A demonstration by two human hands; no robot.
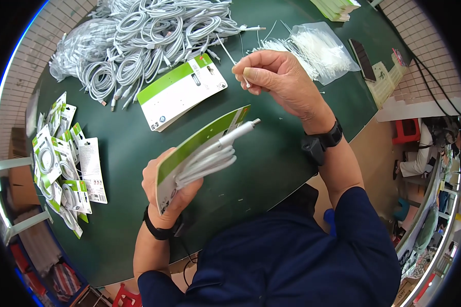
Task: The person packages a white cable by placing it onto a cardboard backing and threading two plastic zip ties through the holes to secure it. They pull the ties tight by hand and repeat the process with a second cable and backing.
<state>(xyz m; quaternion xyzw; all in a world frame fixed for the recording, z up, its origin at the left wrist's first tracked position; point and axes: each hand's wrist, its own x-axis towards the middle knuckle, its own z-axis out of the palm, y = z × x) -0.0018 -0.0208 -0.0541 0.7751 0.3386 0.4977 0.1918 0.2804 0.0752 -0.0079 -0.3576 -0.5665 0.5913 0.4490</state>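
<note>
My left hand (165, 193) grips a green-and-white backing card (189, 148) with a coiled white cable (210, 156) pressed against it; the cable's plug end sticks out toward the upper right. My right hand (279, 82) is raised above the green table (261, 169), fingers pinched on a thin white tie (241, 73). It hovers beside a clear bag of white ties (317, 51). A stack of blank green-and-white cards (182, 92) lies just left of my right hand.
A big heap of coiled white cables (138, 36) fills the table's far side. Finished carded cables (61, 163) lie spread along the left edge. A dark phone (362, 59) and a small cardboard piece (384, 82) sit at the right. Another person (420, 153) sits beyond the table.
</note>
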